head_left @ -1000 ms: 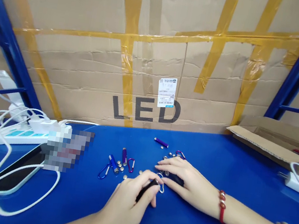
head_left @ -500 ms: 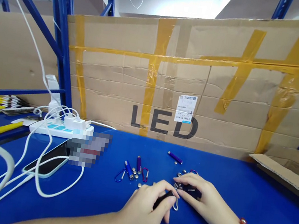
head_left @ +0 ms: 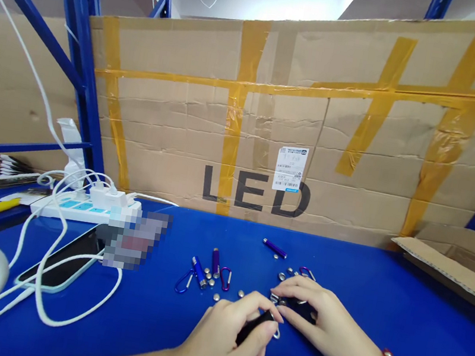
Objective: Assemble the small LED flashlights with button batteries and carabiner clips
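My left hand (head_left: 234,337) is closed around a short black cylinder (head_left: 253,327), like a mini flashlight body; a silver clip (head_left: 277,332) shows by its end. Opposite it, my right hand (head_left: 311,307) rests low on the table, thumb and fingertips curled about a small silver metal piece (head_left: 274,298). A dark item under that palm is mostly hidden. Left of my hands lie a blue mini flashlight (head_left: 199,272), a purple one (head_left: 215,262), a blue carabiner (head_left: 184,281), a purple carabiner (head_left: 225,279) and several button cells (head_left: 217,297). Another purple flashlight (head_left: 274,248) lies farther back.
A phone (head_left: 64,265) lies at left under white cables (head_left: 41,303), near a power strip (head_left: 83,209). Behind the blue table stands a large taped cardboard panel (head_left: 181,133) marked LED. An open cardboard box (head_left: 443,271) sits at right. Blue rack posts rise on both sides.
The view has shifted slightly, moving the scene a little left. My left hand still grips the black cylinder. My right fingertips stay at the small silver pieces.
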`<state>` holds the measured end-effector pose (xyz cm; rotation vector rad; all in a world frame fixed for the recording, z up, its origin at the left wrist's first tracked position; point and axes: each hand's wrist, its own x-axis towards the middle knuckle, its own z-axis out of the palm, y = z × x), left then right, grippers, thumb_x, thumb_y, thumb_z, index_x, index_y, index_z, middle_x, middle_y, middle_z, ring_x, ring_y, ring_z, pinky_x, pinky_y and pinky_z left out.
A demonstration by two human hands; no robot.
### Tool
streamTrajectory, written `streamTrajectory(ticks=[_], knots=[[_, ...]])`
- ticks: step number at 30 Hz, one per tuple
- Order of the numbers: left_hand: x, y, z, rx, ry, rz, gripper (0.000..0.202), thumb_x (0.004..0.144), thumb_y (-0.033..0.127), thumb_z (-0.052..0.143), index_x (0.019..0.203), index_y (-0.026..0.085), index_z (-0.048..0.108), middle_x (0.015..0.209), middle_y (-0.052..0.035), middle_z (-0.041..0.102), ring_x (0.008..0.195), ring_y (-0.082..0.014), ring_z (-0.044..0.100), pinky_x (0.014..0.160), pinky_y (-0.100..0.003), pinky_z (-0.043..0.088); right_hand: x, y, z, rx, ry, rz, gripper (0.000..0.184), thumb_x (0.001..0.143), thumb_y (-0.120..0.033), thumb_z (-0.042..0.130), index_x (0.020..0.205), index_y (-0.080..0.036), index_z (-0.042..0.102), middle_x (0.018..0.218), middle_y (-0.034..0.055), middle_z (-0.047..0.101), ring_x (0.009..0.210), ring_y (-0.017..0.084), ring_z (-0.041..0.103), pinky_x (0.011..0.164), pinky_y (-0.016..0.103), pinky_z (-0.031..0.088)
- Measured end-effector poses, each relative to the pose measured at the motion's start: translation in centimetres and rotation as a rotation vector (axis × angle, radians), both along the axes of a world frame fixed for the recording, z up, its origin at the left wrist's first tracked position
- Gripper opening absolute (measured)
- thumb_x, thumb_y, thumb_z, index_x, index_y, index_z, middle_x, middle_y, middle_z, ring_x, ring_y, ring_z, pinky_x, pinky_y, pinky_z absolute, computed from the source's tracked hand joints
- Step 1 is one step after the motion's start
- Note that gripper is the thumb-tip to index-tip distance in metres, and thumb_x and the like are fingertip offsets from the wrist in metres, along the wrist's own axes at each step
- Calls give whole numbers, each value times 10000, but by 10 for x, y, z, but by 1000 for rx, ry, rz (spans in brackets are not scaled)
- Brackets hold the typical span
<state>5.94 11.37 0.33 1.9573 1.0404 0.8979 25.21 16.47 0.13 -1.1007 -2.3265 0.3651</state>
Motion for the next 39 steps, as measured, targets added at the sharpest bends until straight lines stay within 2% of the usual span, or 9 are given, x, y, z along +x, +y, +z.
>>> streamTrajectory(ticks=[15,39], knots=[[1,-1,1,-6,1,1,188,900,251,397,957,187,565,534,55,524,520,-104,490,531,-174,352,-4,-4,5,-10,19,25,219,848,-233,525,987,-202,690,1050,86,660,985,214,607,887,356,482],[1,-1,4,-20,10,5,205,910,265,393,968,201,579,545,55,526,537,-107,502,540,-181,346,-4,-5,5,-4,38,24,207,841,-175,515,947,-196,691,1006,71,660,940,185,619,859,313,494]])
